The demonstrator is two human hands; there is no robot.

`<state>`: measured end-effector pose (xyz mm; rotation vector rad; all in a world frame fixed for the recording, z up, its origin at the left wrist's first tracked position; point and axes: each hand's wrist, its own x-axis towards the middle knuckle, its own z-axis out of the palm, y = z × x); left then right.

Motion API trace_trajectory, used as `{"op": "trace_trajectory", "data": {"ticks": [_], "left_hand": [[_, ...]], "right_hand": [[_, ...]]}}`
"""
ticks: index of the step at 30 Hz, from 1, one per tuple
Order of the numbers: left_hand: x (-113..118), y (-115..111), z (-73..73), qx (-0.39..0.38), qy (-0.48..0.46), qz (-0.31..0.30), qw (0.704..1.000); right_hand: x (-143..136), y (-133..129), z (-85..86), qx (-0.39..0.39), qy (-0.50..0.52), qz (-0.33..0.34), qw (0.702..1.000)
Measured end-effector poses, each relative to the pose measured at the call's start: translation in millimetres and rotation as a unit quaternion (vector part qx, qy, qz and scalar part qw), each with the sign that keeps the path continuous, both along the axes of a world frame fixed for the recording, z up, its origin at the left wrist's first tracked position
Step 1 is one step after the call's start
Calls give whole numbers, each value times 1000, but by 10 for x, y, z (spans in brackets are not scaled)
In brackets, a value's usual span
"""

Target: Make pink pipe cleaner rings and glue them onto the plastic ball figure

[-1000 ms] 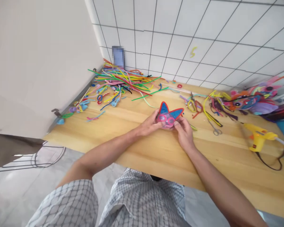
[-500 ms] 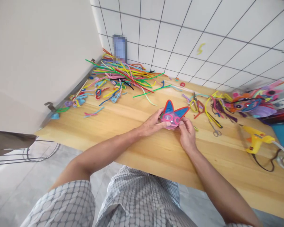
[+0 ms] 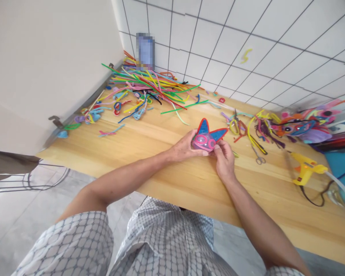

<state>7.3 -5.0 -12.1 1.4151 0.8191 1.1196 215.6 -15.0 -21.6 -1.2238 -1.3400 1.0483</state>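
Between my two hands is a small pipe-cleaner animal head (image 3: 204, 141), with two pointed blue ears edged in red and pink rings on a purple, see-through-looking front. My left hand (image 3: 186, 148) is closed around its left side, the thumb lying along the lower edge. On the other side, my right hand (image 3: 224, 156) grips it with thumb and fingers near the right pink ring. The back of the head is hidden. Just beyond my right hand lie scissors with yellow and red handles (image 3: 239, 125).
A heap of coloured pipe cleaners (image 3: 152, 86) lies at the back left, below a blurred phone-like thing (image 3: 145, 51). Small metal scissors (image 3: 260, 158) and a yellow glue gun (image 3: 307, 168) with its cable lie to the right. Finished-looking colourful pieces (image 3: 298, 124) sit at the far right.
The animal head has tilted slightly, and my left thumb has slid lower, uncovering more of its front. Both hands still hold it. The whole view has shifted a little.
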Motion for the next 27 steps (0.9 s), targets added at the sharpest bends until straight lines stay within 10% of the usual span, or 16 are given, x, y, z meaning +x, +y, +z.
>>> {"op": "trace_trajectory", "data": {"ticks": [8,12,27], "left_hand": [[9,-19,-14,30,77,81,993],[10,-17,-53,39,88,76,992],[-24,5,-65,98,122,57,986]], "right_hand": [[14,-112,84,148,-86,-113,979],[39,-149,189,224,-205,-64,951],[-24,-142,220,204,-245,-18,947]]}}
